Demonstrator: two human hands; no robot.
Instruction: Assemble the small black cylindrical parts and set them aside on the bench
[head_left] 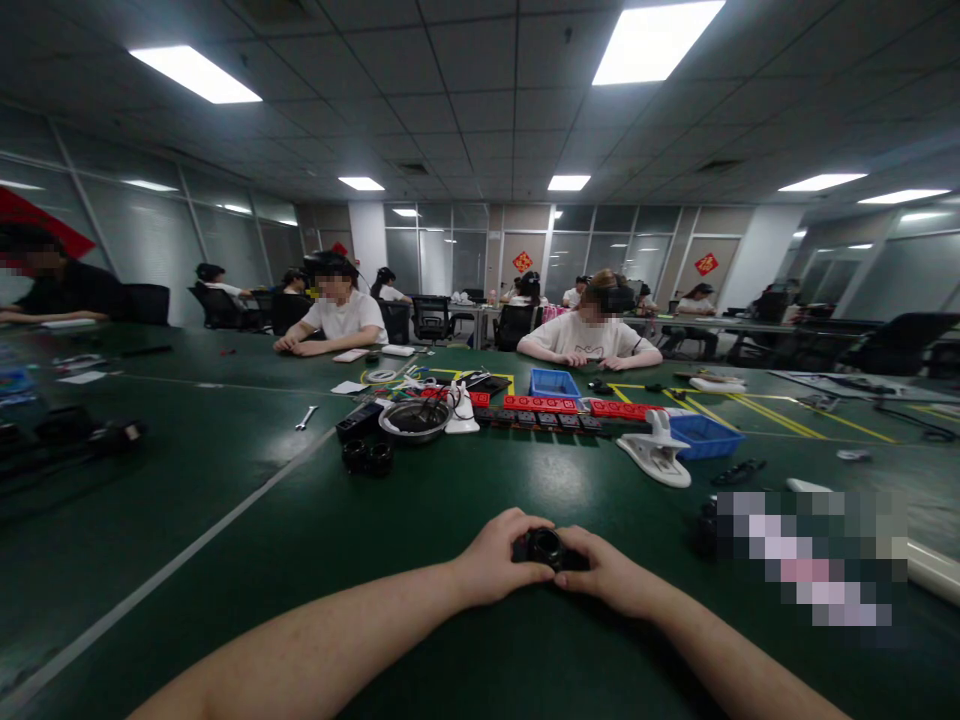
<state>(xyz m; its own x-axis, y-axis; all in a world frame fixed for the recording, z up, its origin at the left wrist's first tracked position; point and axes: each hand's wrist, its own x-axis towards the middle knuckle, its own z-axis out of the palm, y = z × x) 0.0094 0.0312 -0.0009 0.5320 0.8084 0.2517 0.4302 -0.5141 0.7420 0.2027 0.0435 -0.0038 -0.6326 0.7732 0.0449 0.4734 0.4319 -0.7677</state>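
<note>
Between my two hands, low in the middle of the head view, is a black camera-like device (546,545) with a round, lens-like ring facing up. My left hand (501,560) grips its left side, fingers over the far edge and thumb at the near edge. From the right, my right hand (609,574) closes round the other side, its thumb close to the left thumb. The palms and fingers hide part of the body. Both hands are at the green tabletop (420,520); whether the device touches it I cannot tell.
Beyond my hands lie two black round parts (367,457), a metal bowl (412,436), a white clamp-like stand (657,455), blue bins (705,437) and red strips (540,404). A wrench (306,418) lies left. Co-workers sit across the table. Something blurred out lies right.
</note>
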